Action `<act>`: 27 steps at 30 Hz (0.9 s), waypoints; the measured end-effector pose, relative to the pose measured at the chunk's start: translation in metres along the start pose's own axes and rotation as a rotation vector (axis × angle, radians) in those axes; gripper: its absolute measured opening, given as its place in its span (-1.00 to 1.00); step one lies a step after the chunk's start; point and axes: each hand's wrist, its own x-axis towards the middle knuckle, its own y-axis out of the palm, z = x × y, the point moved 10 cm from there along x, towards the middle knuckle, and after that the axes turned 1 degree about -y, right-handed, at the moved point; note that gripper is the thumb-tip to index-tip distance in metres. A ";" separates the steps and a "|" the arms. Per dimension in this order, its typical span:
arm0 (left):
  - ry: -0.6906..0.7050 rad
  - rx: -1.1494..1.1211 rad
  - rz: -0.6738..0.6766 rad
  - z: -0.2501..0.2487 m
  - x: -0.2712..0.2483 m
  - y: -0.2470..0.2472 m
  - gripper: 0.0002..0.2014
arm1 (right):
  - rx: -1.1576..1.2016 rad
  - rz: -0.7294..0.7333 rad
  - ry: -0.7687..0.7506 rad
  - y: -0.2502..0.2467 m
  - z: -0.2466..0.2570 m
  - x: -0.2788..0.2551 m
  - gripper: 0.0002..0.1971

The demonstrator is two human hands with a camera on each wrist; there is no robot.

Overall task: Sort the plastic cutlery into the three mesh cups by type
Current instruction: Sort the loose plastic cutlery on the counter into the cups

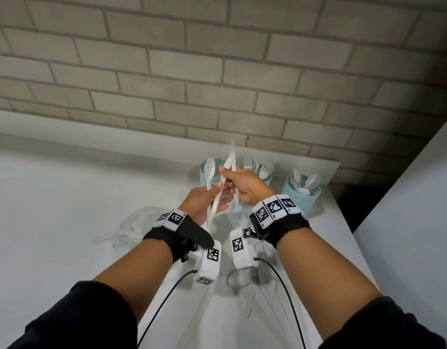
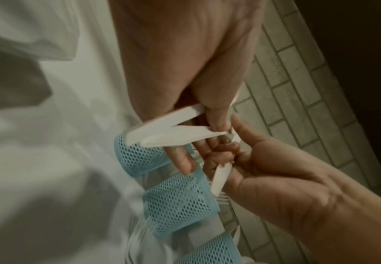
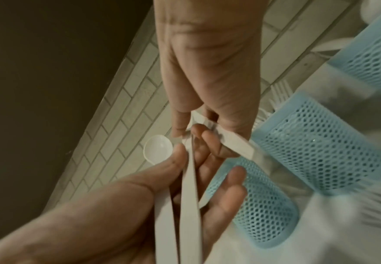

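So both hands met up just in front of the three pale blue plastic mesh cups, all perforated walls with smooth rims. The left hand [image 1: 201, 201] had its grip around a white plastic spoon [image 1: 209, 172], bowl up, thumb pressed across the handle, plus at least one more flat white handle running across its palm. The right hand [image 1: 245, 183] had its grip pinched on a thin white plastic knife [image 1: 232, 157], blade pointing up toward the wall, fingertips right against the left hand's fingers.

The cups stood in a row at the back of the counter: the left cup [image 1: 204, 181] was mostly hidden behind the hands, the middle cup [image 1: 267, 181] had white plastic forks [image 1: 255, 165] sticking out tines up, and the right cup [image 1: 301, 193] held white spoons, bowls up.

The counter [image 1: 66, 197] was smooth matte white. A crumpled clear plastic bag [image 1: 131, 225] lay on it near the left wrist, and more white cutlery lay loose below the wrists, hard to make out. Behind everything was a grey-beige brick wall [image 1: 217, 71] with rough mortar lines.
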 end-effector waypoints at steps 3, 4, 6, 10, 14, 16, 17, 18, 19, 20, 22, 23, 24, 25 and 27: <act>0.019 -0.015 -0.034 -0.005 0.005 -0.010 -0.70 | 0.005 -0.015 -0.046 0.004 0.016 0.010 -0.85; 0.023 -0.019 -0.053 -0.007 0.006 -0.015 -0.68 | 0.040 -0.043 -0.075 0.002 0.025 0.014 -0.84; 0.024 -0.036 -0.098 -0.008 0.009 -0.025 -0.64 | 0.162 -0.096 -0.161 -0.003 0.047 0.022 -0.81; 0.009 -0.036 -0.170 -0.009 0.007 -0.039 -0.72 | 0.451 -0.108 -0.418 -0.008 0.084 0.035 -0.78; -0.022 0.008 -0.159 -0.010 0.009 -0.042 -0.65 | 0.349 -0.167 -0.541 -0.003 0.084 0.048 -0.83; -0.045 0.001 -0.137 -0.009 0.008 -0.041 -0.62 | 0.268 -0.176 -0.516 0.002 0.069 0.057 -0.86; -0.059 -0.009 -0.126 -0.008 0.008 -0.040 -0.61 | 0.214 -0.172 -0.480 0.004 0.060 0.061 -0.85; -0.078 -0.029 -0.115 -0.006 0.008 -0.039 -0.61 | 0.172 -0.162 -0.438 0.006 0.050 0.067 -0.81; -0.098 -0.057 -0.102 -0.004 0.008 -0.038 -0.62 | 0.138 -0.145 -0.403 0.008 0.043 0.071 -0.78; -0.116 -0.092 -0.087 -0.002 0.007 -0.038 -0.65 | 0.085 -0.137 -0.383 0.009 0.039 0.073 -0.76; -0.130 -0.135 -0.067 0.000 0.005 -0.036 -0.75 | -0.021 -0.140 -0.366 0.007 0.038 0.073 -0.69; -0.115 -0.124 -0.067 -0.002 0.004 -0.036 -0.80 | -0.038 -0.140 -0.364 0.005 0.041 0.072 -0.64; -0.090 -0.098 -0.071 -0.005 0.003 -0.035 -0.84 | -0.038 -0.134 -0.366 0.004 0.044 0.070 -0.60; -0.062 -0.067 -0.077 -0.009 0.002 -0.033 -0.87 | -0.043 -0.130 -0.377 0.002 0.048 0.068 -0.58; -0.012 -0.018 -0.081 -0.016 -0.001 -0.027 -0.88 | -0.097 -0.147 -0.429 -0.003 0.061 0.059 -0.58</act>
